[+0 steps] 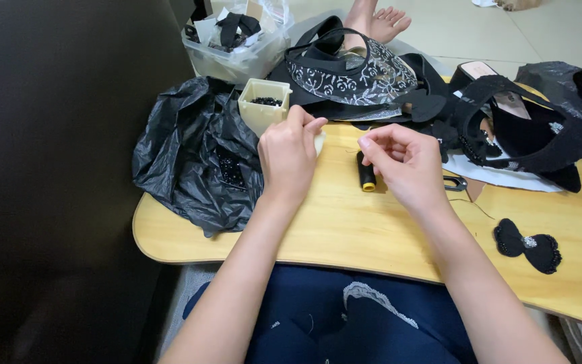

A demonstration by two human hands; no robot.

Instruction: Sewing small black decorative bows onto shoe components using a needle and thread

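My left hand rests on the wooden lap table, fingers curled around a small pale object that is mostly hidden. My right hand hovers just to its right, thumb and forefinger pinched together as if on a thin thread or needle too fine to make out. A black thread spool with a yellow end lies between the two hands. A small cream box with black beads stands just beyond my left hand.
A crumpled black plastic bag covers the table's left end. Black fabric pieces and an embroidered shoe upper are piled at the back. A black beaded bow lies at right. A clear plastic tub sits behind. Someone's bare feet show beyond.
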